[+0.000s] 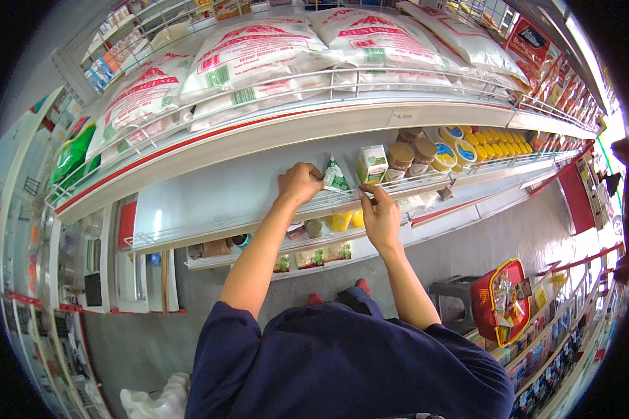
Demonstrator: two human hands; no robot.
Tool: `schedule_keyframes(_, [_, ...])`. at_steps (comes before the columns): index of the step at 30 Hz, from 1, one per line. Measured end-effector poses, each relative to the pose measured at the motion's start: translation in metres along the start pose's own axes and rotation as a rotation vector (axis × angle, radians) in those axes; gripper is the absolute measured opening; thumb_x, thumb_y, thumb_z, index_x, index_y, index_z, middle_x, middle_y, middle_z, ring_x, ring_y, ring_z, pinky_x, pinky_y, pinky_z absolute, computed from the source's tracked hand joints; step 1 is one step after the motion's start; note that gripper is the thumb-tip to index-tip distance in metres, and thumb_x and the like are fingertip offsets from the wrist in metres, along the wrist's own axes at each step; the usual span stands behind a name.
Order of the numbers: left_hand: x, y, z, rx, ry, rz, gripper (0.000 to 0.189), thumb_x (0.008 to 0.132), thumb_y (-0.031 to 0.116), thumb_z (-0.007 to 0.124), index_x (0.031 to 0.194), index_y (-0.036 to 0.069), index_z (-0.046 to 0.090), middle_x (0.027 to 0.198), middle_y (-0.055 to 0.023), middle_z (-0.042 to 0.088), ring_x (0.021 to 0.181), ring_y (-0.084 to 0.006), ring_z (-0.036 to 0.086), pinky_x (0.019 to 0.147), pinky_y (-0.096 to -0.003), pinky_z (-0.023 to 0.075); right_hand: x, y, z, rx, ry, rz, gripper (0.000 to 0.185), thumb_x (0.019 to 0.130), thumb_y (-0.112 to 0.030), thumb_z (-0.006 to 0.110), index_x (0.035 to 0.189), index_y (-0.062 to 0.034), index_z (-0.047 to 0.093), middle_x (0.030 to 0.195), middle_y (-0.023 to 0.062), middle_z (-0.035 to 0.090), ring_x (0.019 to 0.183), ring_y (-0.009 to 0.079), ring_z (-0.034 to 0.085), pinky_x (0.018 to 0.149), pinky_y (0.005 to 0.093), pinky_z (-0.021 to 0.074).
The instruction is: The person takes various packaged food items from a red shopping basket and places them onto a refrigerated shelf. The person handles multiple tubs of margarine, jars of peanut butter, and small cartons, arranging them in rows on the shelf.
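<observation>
On the middle shelf, a green-and-white triangular packet (336,177) stands behind the wire rail. The fingertips of my left hand (300,184) hold it by its left edge. My right hand (382,213) is at the wire rail, its thumb and forefinger close together by the lower left of a white-and-green carton (372,163). Whether those fingers grip anything is hard to see. Right of the carton stand brown-lidded jars (400,157), then yellow tubs with blue lids (444,156).
Bags of white flour or sugar (257,52) fill the wire-railed shelf above. Lower shelves hold yellow packs (340,221) and other goods. Behind to the right, a red basket with a yellow rim (482,309) sits by a dark stool (451,293). White plastic (157,398) lies behind left.
</observation>
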State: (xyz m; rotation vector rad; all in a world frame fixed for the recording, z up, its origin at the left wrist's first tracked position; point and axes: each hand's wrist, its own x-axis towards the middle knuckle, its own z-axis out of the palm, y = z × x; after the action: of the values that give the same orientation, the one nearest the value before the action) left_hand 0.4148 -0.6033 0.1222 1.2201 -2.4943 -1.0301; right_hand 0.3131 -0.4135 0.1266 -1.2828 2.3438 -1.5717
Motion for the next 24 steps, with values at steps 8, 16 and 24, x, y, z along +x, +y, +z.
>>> schedule_keyframes(8, [0.001,0.003,-0.008,0.145,-0.128,0.072,0.035,0.068,0.034,0.078,0.096,0.015,0.073,0.098,-0.0074,0.073,0.096,-0.0269,0.067,0.085,-0.0395,0.0493,-0.016,0.005,-0.012,0.066,0.099,0.05,0.016,0.087,-0.005,0.063,0.102,-0.0013,0.066,0.09,0.0135,0.067,0.07,0.0218,0.065,0.066,0.0331,0.0504])
schedule_keyframes(16, [0.008,0.006,-0.004,-0.206,-0.016,0.198,0.057,0.072,0.035,0.079,0.12,0.012,0.062,0.087,-0.0173,0.07,0.083,-0.0274,0.069,0.078,-0.0363,0.0521,-0.006,0.003,-0.026,0.074,0.204,0.037,0.017,0.09,-0.012,0.064,0.105,-0.0033,0.067,0.092,0.008,0.07,0.071,0.0131,0.066,0.055,0.026,0.0468])
schedule_keyframes(24, [0.012,0.008,0.006,-0.126,0.024,0.287,0.049,0.073,0.029,0.076,0.118,0.015,0.064,0.095,-0.0116,0.07,0.091,-0.0266,0.067,0.083,-0.0368,0.0511,-0.018,0.006,-0.03,0.038,0.207,0.034,0.014,0.088,-0.008,0.065,0.1,-0.0014,0.067,0.089,0.0114,0.068,0.068,0.0176,0.065,0.055,0.0298,0.0487])
